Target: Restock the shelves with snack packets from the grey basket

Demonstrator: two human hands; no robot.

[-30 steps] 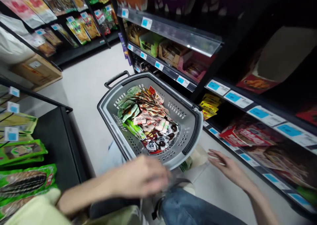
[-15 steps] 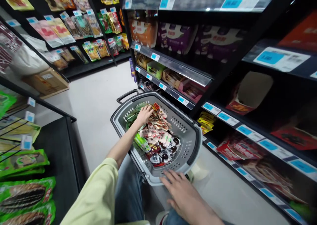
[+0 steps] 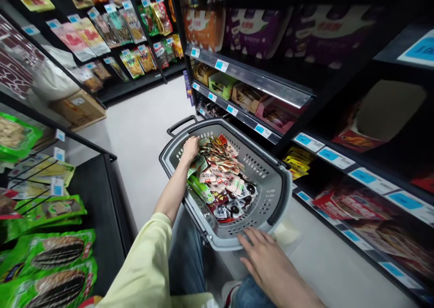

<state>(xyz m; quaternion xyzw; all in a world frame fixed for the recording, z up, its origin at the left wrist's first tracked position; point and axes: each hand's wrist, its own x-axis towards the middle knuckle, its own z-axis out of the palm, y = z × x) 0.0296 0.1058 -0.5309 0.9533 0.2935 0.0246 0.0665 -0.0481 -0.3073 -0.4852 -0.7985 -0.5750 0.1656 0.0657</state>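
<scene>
A grey plastic shopping basket [image 3: 273,198] with a dark rim and perforated sides sits in front of my knees, holding a heap of small snack packets [image 3: 220,165]. Inside its far left part, my left hand [image 3: 191,149] has its fingers curled around the edge of the green packets [image 3: 199,163]; the fingertips are partly hidden. Beige packets lie in the middle, and packets with dark round pictures [image 3: 233,206] lie nearer me. My right hand [image 3: 262,253] rests open at the basket's near rim, fingers spread, holding nothing.
Black shelves with boxed snacks [image 3: 252,32] and blue price tags rise close on the right. To the left stands a low black shelf [image 3: 103,199] with green seed bags [image 3: 57,251]. A cardboard box [image 3: 79,109] sits at the far left, by hanging snack bags [image 3: 134,63].
My left hand has moved left within the basket, from lying over the packets to curling at their left edge. The view has shifted slightly; my right hand stays by the near rim.
</scene>
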